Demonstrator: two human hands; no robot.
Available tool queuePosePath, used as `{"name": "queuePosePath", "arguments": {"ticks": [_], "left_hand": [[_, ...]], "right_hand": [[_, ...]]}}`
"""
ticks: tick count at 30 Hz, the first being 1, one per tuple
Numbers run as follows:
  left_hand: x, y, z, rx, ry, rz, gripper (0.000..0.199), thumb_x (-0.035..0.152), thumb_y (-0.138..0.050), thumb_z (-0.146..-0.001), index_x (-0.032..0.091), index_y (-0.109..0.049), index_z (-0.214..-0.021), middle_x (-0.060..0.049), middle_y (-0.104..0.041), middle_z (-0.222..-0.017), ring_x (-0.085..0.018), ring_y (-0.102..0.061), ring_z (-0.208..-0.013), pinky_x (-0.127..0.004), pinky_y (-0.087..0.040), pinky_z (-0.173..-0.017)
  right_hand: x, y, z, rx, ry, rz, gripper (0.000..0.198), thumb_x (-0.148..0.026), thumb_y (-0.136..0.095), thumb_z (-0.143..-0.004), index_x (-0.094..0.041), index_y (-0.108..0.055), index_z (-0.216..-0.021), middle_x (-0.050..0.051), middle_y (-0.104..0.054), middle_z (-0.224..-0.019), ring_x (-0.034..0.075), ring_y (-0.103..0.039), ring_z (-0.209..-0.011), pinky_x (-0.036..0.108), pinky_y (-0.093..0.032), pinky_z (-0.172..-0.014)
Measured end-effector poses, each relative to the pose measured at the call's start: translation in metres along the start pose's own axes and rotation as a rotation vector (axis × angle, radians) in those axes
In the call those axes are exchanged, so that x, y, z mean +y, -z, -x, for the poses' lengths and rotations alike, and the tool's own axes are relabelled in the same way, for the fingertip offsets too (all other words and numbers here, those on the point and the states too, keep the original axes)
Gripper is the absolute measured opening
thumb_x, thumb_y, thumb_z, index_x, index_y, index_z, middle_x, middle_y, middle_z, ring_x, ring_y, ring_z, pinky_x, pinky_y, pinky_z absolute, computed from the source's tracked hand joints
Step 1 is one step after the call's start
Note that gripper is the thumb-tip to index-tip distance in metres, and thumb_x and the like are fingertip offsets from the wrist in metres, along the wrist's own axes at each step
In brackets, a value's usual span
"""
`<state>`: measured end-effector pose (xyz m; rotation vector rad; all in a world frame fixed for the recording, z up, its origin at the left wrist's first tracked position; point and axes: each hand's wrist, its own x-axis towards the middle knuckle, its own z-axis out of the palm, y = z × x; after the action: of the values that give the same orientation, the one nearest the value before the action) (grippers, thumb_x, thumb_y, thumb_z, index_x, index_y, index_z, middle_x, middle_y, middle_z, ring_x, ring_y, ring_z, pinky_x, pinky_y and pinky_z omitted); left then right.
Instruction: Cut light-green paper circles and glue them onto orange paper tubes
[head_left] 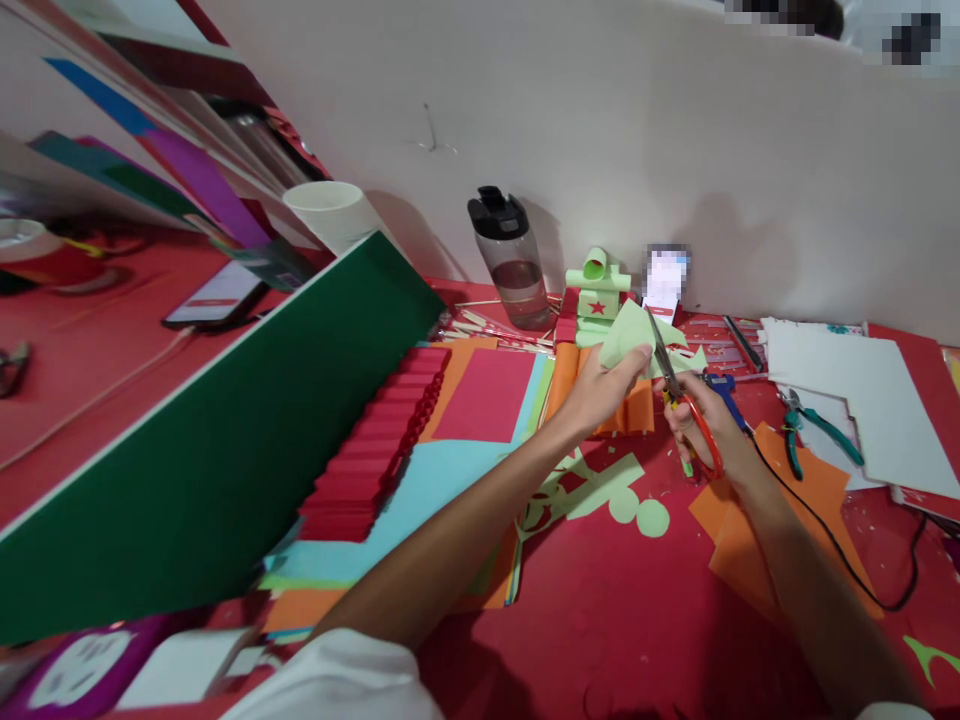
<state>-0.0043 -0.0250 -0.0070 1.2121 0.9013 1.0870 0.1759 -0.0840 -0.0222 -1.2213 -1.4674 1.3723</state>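
Note:
My left hand [606, 385] is closed on a pale green sheet of paper [626, 335], held up off the table. In my right hand [709, 420] are scissors [705, 440] with red handles, their blades beside the paper's right edge; whether they cut into it is hard to tell. A yellow and green piece also shows at that hand, too small to name. Just behind the hands stands a rolled-paper model [598, 305] in pale green with a red star. Below them lie green paper scraps [600, 495] and two cut green circles [652, 518].
A water bottle [514, 265] and a lit phone [666, 275] stand by the white wall. Red paper rolls [367, 450] lie on coloured sheets beside a green board [225, 430]. At right are teal-handled cutters [817, 430], orange paper [787, 540], a blue glue gun [727, 395] and its cable.

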Motion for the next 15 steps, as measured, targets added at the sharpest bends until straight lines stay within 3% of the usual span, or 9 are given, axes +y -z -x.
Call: {"name": "queuePosePath", "arguments": {"ticks": [10, 15], "left_hand": [[-0.0025, -0.0011, -0.0010, 0.006, 0.006, 0.005, 0.042, 0.052, -0.067, -0.086, 0.022, -0.044, -0.066, 0.007, -0.033, -0.059, -0.009, -0.028, -0.055, -0.027, -0.025, -0.055], [0.0039, 0.0000, 0.0000, -0.035, 0.023, 0.016, 0.048, 0.056, -0.069, -0.085, 0.022, -0.043, -0.064, 0.007, -0.029, -0.057, -0.009, -0.025, -0.053, -0.028, -0.020, -0.054]], "right_hand": [[0.0033, -0.0028, -0.0012, 0.007, 0.002, -0.019, 0.054, -0.074, -0.067, -0.092, -0.027, -0.061, -0.119, -0.009, -0.045, -0.067, 0.009, -0.044, -0.040, 0.024, -0.044, -0.036], [0.0000, 0.0011, -0.0006, 0.019, 0.004, 0.012, 0.064, -0.080, -0.068, -0.088, -0.025, -0.061, -0.119, -0.009, -0.050, -0.069, 0.008, -0.044, -0.037, 0.023, -0.041, -0.034]]}}
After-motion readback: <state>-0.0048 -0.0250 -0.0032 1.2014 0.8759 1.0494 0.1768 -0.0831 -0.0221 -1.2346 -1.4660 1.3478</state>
